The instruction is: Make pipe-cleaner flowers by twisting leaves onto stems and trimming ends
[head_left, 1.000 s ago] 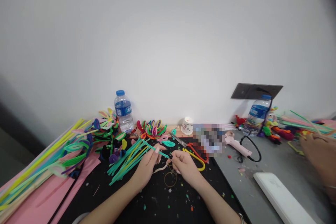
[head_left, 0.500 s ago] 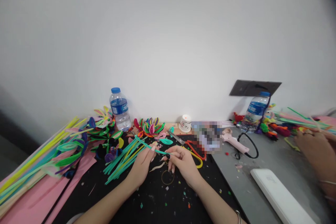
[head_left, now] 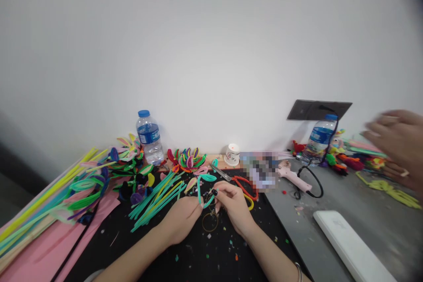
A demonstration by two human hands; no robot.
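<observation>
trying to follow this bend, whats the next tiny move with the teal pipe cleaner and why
Probably fold the upright end down to close the loop. The teal pipe cleaner is bent between the left hand and right hand, one end sticking up, like the finished petals behind.

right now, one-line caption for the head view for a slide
Left hand and right hand bend a teal pipe cleaner over a black mat strewn with craft scraps.

scissors (head_left: 220,173) behind hands (head_left: 208,211), bottle (head_left: 149,137) left
</observation>
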